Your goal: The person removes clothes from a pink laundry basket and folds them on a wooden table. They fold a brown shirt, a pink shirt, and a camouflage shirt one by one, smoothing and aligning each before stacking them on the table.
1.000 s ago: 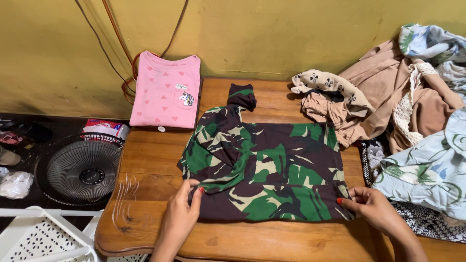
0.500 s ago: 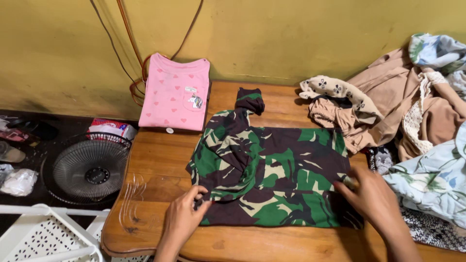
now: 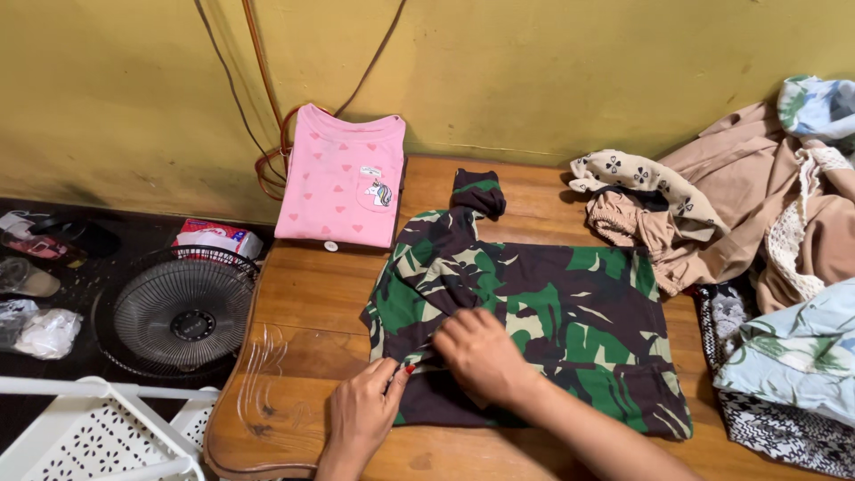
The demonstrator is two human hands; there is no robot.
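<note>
Right hand (image 3: 481,356) moved from the shirt's right hem to its left-middle, now palm down, pressing the camouflage-print cotton shirt (image 3: 570,321). Left hand (image 3: 365,414) pinches the hem near the wooden tabletop (image 3: 303,303) front-left corner. Folded pink heart-print tee (image 3: 343,178) at far-left edge.

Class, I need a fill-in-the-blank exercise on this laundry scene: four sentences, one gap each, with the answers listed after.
1. Both hands rest on the ____-patterned shirt.
2. The right hand lies flat on the shirt, while the left hand pinches its ____ edge.
3. The folded pink shirt leans against the ____ wall.
4. A round ____ lies on the floor beside the table.

Missing words: camouflage; left; yellow; fan
</note>
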